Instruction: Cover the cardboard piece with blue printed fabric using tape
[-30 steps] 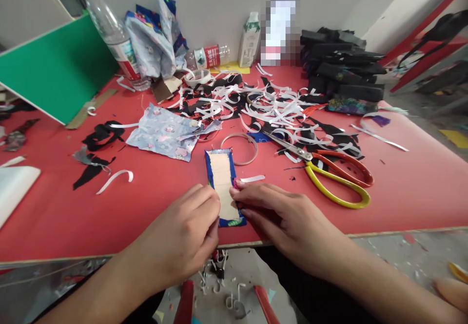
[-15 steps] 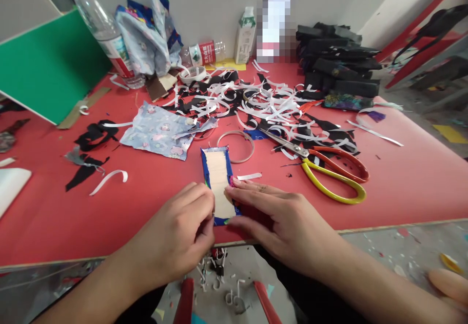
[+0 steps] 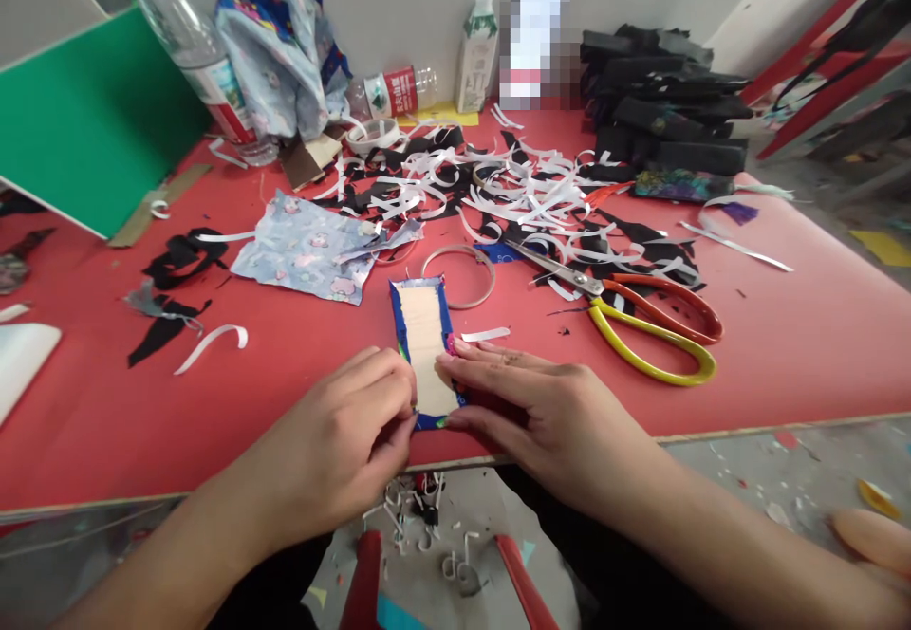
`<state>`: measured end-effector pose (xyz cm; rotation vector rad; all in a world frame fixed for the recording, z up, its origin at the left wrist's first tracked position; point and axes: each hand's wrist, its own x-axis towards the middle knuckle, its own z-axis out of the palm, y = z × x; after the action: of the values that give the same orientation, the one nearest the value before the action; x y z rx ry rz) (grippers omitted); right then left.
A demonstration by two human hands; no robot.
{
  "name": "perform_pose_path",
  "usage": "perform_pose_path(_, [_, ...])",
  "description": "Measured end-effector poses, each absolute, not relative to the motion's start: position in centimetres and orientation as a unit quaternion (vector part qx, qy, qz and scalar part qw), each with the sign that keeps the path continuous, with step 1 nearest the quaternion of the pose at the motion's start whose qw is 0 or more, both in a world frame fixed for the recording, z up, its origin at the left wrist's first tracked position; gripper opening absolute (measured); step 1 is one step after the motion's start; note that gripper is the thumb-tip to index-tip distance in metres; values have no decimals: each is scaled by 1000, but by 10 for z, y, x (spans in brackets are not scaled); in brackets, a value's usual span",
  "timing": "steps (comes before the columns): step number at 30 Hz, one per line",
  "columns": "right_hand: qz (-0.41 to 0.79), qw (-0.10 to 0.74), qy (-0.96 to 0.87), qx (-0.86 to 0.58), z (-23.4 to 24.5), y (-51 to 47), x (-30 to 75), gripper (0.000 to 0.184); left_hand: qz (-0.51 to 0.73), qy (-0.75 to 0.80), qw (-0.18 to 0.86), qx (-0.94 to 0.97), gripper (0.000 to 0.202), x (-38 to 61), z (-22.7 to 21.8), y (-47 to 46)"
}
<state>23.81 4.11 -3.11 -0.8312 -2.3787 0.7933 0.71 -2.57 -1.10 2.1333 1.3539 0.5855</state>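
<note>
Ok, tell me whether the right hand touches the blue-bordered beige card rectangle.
Touching. The head view shows the right hand with fingertips on the right edge of the blue-bordered beige card rectangle.

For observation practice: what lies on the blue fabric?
A pale card, edged by the blue fabric. The left hand and right hand cover its near end, hiding it.

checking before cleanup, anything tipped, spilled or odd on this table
A plastic bottle lies tipped on its side by the back wall. White paper strips and black scraps are strewn across the red table, and the scissors lie among them.
</note>
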Motion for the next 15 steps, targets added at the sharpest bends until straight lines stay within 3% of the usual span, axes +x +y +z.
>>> perform_pose_path(8, [261,251,-875,-323,-34,34,234,34,267,519,281,762,14,-3,-8,-32])
perform_pose_path(15, [260,257,-869,-333,-33,31,234,34,168,358,-52,917,16,4,-6,-55])
